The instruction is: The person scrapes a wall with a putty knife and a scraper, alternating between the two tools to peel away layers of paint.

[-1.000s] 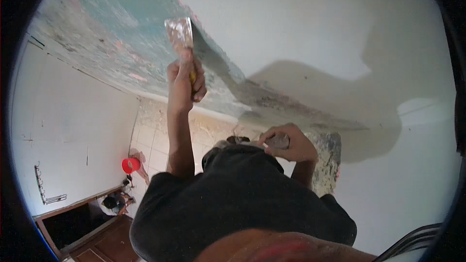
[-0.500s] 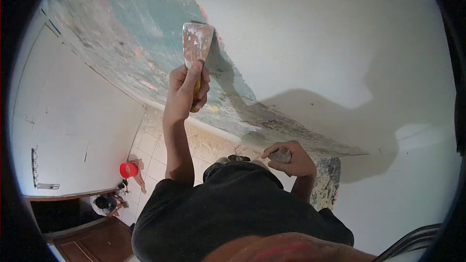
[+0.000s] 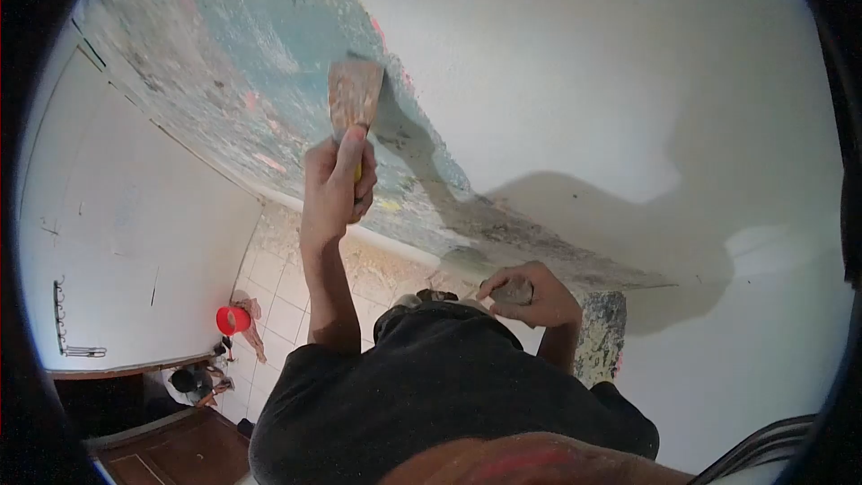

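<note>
My left hand (image 3: 332,181) is wrapped round the yellow handle of a putty knife (image 3: 353,94), thumb laid along the base of the blade. The wide, stained blade points up, its edge at the blue-green scraped area of the wall (image 3: 260,27), left of the ragged border with the white coating (image 3: 575,63). Lower down, near my chest, my right hand (image 3: 548,299) is closed on a flat greyish piece (image 3: 514,291), whose exact kind I cannot tell.
Pale scrapings lie on the tiled floor (image 3: 283,292) along the wall's foot. A red bucket (image 3: 233,321) stands there beside a cloth. Beyond it a person (image 3: 186,382) is low by a dark doorway and a brown door (image 3: 175,449). A hook rail (image 3: 59,314) hangs on the left wall.
My left hand has drawn the putty knife down and slightly left along the wall. My right hand has turned a little, still holding the greyish piece.
</note>
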Demonstrator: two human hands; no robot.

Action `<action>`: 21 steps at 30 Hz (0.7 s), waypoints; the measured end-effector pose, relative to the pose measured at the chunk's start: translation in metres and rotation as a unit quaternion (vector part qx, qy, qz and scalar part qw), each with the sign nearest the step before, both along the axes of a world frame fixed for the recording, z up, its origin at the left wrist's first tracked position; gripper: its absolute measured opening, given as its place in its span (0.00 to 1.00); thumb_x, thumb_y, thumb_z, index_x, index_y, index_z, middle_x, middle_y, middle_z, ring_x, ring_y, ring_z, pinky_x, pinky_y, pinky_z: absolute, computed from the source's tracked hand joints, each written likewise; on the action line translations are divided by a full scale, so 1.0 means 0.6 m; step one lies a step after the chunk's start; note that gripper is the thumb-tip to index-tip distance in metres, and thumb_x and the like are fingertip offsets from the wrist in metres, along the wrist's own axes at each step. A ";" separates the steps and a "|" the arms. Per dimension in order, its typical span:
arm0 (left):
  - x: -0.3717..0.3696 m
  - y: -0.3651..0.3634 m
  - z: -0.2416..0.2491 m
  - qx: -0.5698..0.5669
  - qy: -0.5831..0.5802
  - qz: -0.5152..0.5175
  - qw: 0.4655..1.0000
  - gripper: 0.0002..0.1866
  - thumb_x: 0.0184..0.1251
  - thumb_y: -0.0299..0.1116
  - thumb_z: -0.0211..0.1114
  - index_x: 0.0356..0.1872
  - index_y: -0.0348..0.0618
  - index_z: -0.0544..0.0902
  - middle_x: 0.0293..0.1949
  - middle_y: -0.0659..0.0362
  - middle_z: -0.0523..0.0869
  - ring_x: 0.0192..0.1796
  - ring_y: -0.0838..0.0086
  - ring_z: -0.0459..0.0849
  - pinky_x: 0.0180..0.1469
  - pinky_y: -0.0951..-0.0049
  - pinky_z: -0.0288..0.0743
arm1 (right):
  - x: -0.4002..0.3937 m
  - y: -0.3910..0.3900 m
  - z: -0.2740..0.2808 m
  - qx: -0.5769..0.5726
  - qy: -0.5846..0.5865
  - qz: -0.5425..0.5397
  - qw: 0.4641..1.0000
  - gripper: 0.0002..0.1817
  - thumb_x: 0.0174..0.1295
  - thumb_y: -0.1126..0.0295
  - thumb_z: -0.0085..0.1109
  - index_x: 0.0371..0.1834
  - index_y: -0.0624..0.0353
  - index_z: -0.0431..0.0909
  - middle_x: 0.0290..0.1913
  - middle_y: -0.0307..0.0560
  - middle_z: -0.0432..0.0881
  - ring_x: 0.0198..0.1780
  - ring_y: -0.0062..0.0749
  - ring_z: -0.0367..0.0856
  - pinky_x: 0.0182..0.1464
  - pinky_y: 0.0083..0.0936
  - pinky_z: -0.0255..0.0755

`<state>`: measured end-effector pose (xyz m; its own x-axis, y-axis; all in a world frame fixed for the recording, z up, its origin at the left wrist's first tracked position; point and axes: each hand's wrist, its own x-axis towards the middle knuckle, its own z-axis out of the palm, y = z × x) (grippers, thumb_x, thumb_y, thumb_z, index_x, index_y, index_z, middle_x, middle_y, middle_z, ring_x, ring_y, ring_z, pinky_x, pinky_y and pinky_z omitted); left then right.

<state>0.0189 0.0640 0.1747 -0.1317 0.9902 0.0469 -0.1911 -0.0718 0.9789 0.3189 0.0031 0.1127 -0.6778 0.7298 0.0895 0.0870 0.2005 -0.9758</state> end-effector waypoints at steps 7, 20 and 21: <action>0.011 0.004 0.013 0.002 -0.044 -0.025 0.999 0.23 0.76 0.49 0.56 0.24 0.43 0.72 0.10 0.67 0.63 0.09 0.86 0.58 0.10 0.81 0.51 | -0.001 -0.007 0.017 -0.059 -0.019 0.034 0.997 0.13 0.56 0.73 0.67 0.45 0.59 0.84 0.42 0.46 0.87 0.47 0.31 0.84 0.53 0.31 0.76; 0.016 0.001 0.009 -0.014 -0.025 -0.022 0.999 0.26 0.74 0.54 0.56 0.22 0.45 0.70 0.10 0.67 0.63 0.08 0.85 0.58 0.09 0.80 0.49 | -0.009 -0.012 0.021 -0.058 -0.058 0.012 0.997 0.12 0.57 0.71 0.69 0.44 0.59 0.84 0.40 0.47 0.87 0.41 0.30 0.85 0.48 0.32 0.78; 0.007 0.001 -0.002 -0.007 -0.034 -0.034 0.999 0.26 0.74 0.54 0.57 0.22 0.44 0.71 0.11 0.67 0.64 0.08 0.85 0.58 0.09 0.80 0.49 | -0.005 -0.016 0.024 -0.073 -0.055 0.007 0.996 0.12 0.57 0.70 0.69 0.44 0.59 0.84 0.39 0.47 0.87 0.41 0.29 0.85 0.48 0.32 0.78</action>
